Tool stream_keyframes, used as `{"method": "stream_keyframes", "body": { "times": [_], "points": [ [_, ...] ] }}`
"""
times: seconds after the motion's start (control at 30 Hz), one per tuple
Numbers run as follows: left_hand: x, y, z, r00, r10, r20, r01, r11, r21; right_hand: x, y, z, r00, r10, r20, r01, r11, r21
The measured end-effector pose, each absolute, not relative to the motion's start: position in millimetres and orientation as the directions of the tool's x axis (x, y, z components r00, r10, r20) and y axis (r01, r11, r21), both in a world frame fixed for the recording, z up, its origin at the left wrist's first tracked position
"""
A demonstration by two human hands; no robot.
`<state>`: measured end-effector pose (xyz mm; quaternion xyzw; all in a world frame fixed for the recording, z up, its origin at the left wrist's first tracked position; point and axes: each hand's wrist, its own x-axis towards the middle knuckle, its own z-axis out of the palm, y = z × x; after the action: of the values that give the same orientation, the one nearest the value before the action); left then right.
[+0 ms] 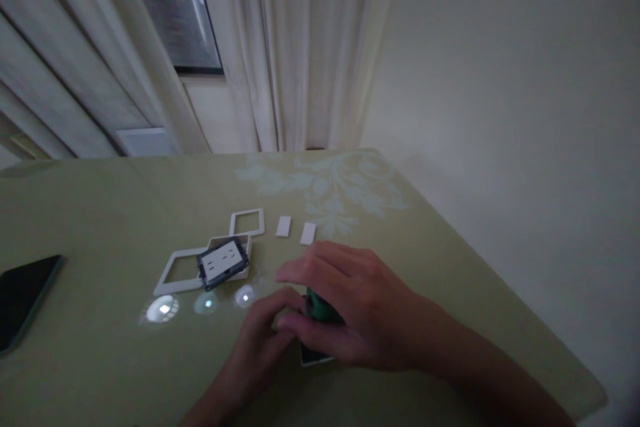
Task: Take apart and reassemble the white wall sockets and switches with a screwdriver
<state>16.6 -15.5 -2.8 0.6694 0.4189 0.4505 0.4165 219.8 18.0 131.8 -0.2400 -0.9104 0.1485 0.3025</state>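
My right hand [360, 300] is closed round a green and dark handle [319, 307], mostly covered by the fingers. Beneath it, a dark panel with a pale rim [316, 355] lies on the table, largely hidden by both hands. My left hand [270, 327] comes in from the lower left, its fingers curled at the left side of the panel and close to the handle. What its fingertips grip is hidden. Beyond my hands lie two small white rectangular plates [283, 227], the nearer one just past my right fingers.
To the left, a wall socket insert [223, 263] rests tilted on a white box [243, 238]. White frames [167, 278] lie beside and behind it. A dark phone [27, 297] is at the far left of the table [125, 207]. Curtains and a wall stand behind.
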Motion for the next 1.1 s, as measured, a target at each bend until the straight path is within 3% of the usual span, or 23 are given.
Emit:
{"method": "stream_keyframes", "body": {
  "times": [0.27,0.43,0.57,0.73,0.9,1.1],
  "points": [
    [28,-14,11,0.230,0.932,0.279,0.157,-0.318,0.935,220,18,130,-0.666,0.550,0.504,0.351,0.827,-0.439],
    [27,-16,7,0.189,0.962,0.196,0.183,-0.230,0.956,219,17,128,-0.668,0.540,0.512,0.328,0.831,-0.448],
    [25,-16,3,0.240,0.935,0.263,0.223,-0.316,0.922,219,17,129,-0.643,0.574,0.507,0.358,0.811,-0.463],
    [29,-15,-4,0.120,0.949,0.290,0.220,-0.311,0.925,219,19,129,-0.676,0.526,0.517,0.302,0.837,-0.457],
    [25,-14,1,0.292,0.913,0.284,0.224,-0.354,0.908,220,19,128,-0.658,0.558,0.506,0.327,0.817,-0.475],
    [28,-14,-3,0.171,0.962,0.215,0.251,-0.254,0.934,219,19,126,-0.657,0.567,0.496,0.316,0.805,-0.501]
  ]
}}
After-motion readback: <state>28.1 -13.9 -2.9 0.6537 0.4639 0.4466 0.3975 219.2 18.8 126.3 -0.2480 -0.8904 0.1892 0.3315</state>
